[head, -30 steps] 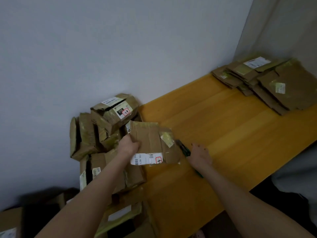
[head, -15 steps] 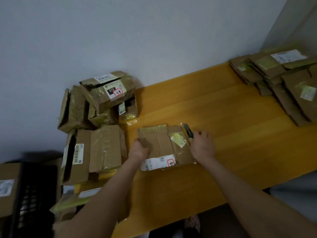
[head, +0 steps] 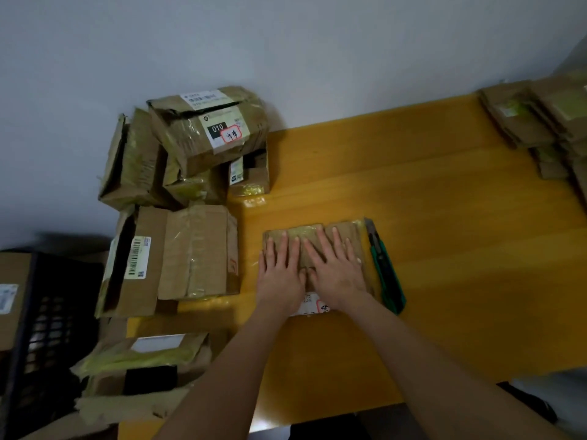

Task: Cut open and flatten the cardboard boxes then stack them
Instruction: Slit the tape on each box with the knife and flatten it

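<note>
A small taped cardboard box (head: 355, 231) lies flat on the yellow wooden table (head: 444, 217), its white label showing under my wrists. My left hand (head: 281, 271) and my right hand (head: 336, 268) press down on it side by side, palms flat, fingers straight. A green utility knife (head: 386, 268) lies on the table just right of the box, beside my right hand. A stack of flattened boxes (head: 536, 122) sits at the far right of the table.
A heap of unflattened taped boxes (head: 203, 134) leans on the wall at the left, with a larger brown box (head: 178, 258) in front. More boxes (head: 143, 354) and a black crate (head: 41, 328) stand at the lower left.
The small box was pulled from the heap onto the table. My right hand left the knife beside it, and both hands now press flat on top of the box.
</note>
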Available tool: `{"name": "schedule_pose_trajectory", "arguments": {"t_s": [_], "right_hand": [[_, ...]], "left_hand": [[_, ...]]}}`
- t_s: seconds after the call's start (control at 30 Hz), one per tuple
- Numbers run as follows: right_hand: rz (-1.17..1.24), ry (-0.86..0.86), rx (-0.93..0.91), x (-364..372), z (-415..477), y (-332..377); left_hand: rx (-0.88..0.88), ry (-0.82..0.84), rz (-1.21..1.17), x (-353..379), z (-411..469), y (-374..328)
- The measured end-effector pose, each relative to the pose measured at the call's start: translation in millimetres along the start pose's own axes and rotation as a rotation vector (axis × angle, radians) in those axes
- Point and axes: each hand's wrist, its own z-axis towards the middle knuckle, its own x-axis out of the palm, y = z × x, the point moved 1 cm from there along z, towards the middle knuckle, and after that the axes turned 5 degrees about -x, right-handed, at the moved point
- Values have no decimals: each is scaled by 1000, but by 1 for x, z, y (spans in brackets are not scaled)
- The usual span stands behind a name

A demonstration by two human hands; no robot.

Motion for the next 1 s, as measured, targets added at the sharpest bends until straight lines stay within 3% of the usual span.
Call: {"name": "schedule_pose_trajectory", "arguments": {"t_s": [0.13,0.57,0.83,1.0], "right_hand": [[6,-145,16,20,6,-1],[-4,-154,12,30,10,-3],[-11,-22,19,18,7,-1],[49,96,-32,-5,3,-7]], "left_hand": [[10,-76,-13,20,6,8],[6,-191,-30,33,11,10],[12,-97,-13,24,9,11],[-1,55,-1,2,10,11]]}}
